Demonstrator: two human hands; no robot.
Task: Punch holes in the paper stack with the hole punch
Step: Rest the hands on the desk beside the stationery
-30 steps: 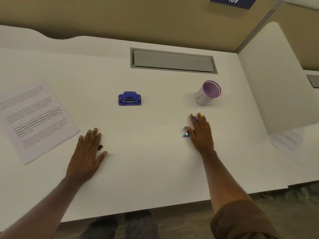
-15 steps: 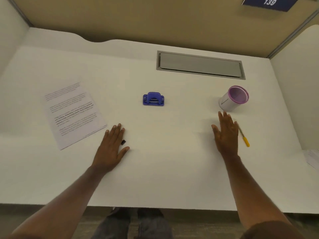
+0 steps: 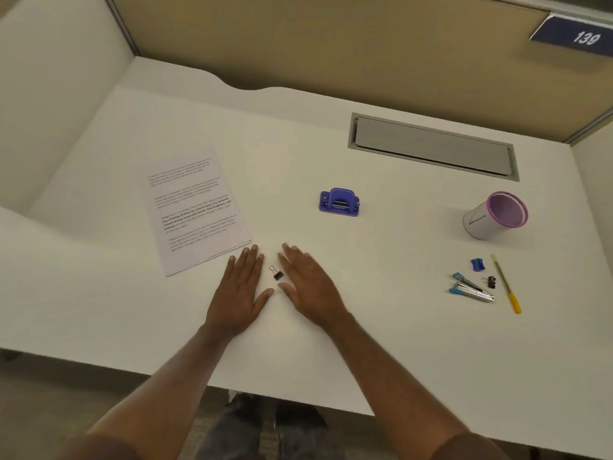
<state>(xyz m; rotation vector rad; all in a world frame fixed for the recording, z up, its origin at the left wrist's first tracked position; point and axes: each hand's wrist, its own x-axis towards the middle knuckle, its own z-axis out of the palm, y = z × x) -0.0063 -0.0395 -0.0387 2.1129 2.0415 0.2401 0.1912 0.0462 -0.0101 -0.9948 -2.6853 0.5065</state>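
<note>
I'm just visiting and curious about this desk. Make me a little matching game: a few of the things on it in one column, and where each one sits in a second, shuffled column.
Things:
1. paper stack
2. hole punch
3. cup
4. small black clip

Places:
A. between the two hands
B. far right, lying on its side
C. left of the hole punch, flat on the desk
D. middle of the desk, untouched

Pairs: 1-C, 2-D, 3-B, 4-A
</note>
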